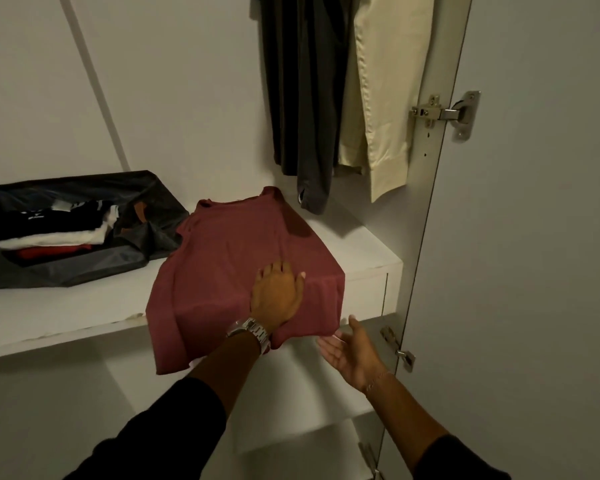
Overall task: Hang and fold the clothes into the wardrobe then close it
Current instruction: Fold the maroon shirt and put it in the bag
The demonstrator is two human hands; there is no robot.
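At the centre of the frame lies a plain dusty-red shirt (243, 258) on a white shelf (371, 254). At left, a dark grey bag (84, 268) holds black, white and red folded clothes (56, 230). At the top hang dark grey trousers (302, 98) and cream trousers (385, 91). The wardrobe door (534, 237) at right is white, its hinge (444, 114) silver. A silver watch (253, 332) sits above a black sleeve (160, 441).

No readable text anywhere. Black folded garment (45, 216) in the dark bag (84, 268) at the shelf's (66, 313) left end has a white print, too small to read.
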